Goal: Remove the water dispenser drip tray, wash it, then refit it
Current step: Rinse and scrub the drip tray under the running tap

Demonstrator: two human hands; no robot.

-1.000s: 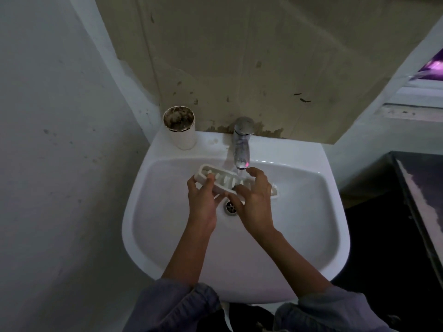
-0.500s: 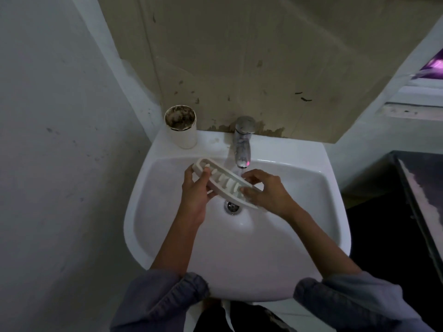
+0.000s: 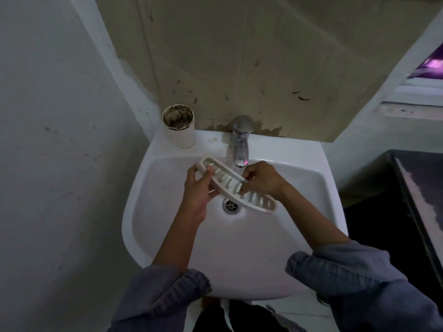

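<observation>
The white slotted drip tray [image 3: 259, 200] lies tilted over the white sink [image 3: 239, 248], running from upper left down to lower right, just above the drain [image 3: 230, 205]. My left hand [image 3: 199, 188] grips its upper left end, thumb on top. My right hand [image 3: 261, 179] rests on the tray's middle, fingers pressed into the slots. Water runs from the chrome tap [image 3: 240, 142] onto the tray between my hands.
A white cup [image 3: 179, 128] with a grimy inside stands on the sink's back left corner. A grey wall is close on the left. A dark cabinet or counter [image 3: 417, 200] sits to the right. Stained beige wall rises behind the tap.
The tray has swung from nearly level to a steeper diagonal, its right end dropping toward the drain. My right hand moved from the front edge to the tray's middle.
</observation>
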